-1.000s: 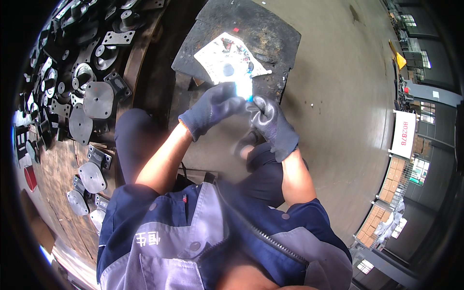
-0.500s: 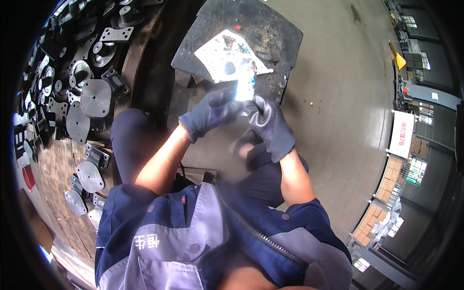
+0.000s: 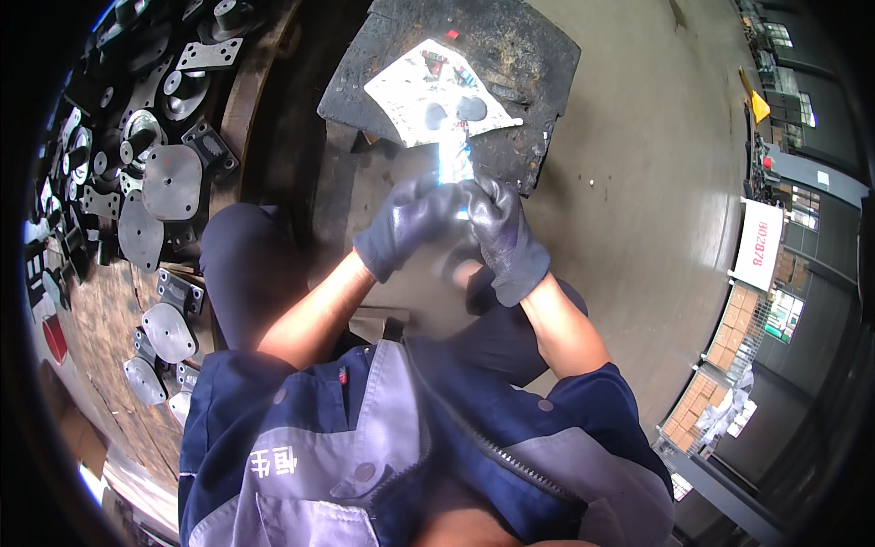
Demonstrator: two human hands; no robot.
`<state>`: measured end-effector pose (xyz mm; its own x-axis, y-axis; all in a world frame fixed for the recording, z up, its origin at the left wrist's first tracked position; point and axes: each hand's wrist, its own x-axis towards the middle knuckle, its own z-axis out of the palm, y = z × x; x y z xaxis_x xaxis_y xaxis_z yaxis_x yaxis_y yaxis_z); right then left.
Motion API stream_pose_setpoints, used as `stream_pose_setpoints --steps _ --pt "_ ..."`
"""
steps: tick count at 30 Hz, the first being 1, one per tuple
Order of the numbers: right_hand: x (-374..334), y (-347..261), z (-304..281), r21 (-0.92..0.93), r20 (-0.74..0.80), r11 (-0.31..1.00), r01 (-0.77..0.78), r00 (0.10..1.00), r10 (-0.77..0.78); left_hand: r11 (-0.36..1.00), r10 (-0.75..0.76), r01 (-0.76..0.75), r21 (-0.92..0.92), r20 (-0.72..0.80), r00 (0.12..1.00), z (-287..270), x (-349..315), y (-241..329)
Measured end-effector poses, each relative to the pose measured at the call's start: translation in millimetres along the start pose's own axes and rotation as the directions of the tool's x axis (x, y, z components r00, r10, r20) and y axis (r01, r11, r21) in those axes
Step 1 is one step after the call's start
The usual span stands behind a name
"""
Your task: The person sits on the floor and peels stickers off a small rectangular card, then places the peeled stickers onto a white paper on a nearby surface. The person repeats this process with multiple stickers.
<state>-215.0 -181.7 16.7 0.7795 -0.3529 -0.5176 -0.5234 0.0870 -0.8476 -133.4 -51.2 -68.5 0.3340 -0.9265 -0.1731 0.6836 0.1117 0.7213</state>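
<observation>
My left hand (image 3: 406, 224) and my right hand (image 3: 501, 233), both in dark coated work gloves, meet in front of me. Their fingers are closed on the lower end of a glossy white strip (image 3: 455, 157), washed out by glare; its kind cannot be made out. Beyond its upper end, a crumpled white printed sheet (image 3: 394, 93) lies on a worn black slab (image 3: 533, 59). Two dark round discs (image 3: 470, 109) rest side by side on the sheet. Gloves and glare hide the lower part of the strip.
To the left, a wooden bench (image 3: 109, 319) carries many metal plates, flanges and brackets, among them an oval plate (image 3: 172, 182). A small red piece (image 3: 453, 35) sits on the slab. Far right across the floor stand a white sign (image 3: 757, 244) and wire crates of cartons (image 3: 697, 410).
A second dark disc now shows on the sheet beside the first. Both hands have drawn closer together, still on the strip, and the view has shifted slightly.
</observation>
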Motion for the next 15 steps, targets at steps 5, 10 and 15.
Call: stream_pose_setpoints --steps 5,10,15 --pt "2 -12 -3 -0.194 0.056 0.969 0.154 0.988 -0.146 0.956 0.11 -0.082 0.281 -0.083 0.99 5 1 19" --pt "7 -8 -6 -0.143 0.066 0.97 0.197 0.98 -0.19 0.929 0.099 -0.077 0.363 -0.043 0.994 0 0 24" --pt "8 -9 1 -0.142 0.063 0.951 0.275 0.961 -0.269 0.916 0.144 -0.126 0.38 -0.018 0.989 -4 1 26"
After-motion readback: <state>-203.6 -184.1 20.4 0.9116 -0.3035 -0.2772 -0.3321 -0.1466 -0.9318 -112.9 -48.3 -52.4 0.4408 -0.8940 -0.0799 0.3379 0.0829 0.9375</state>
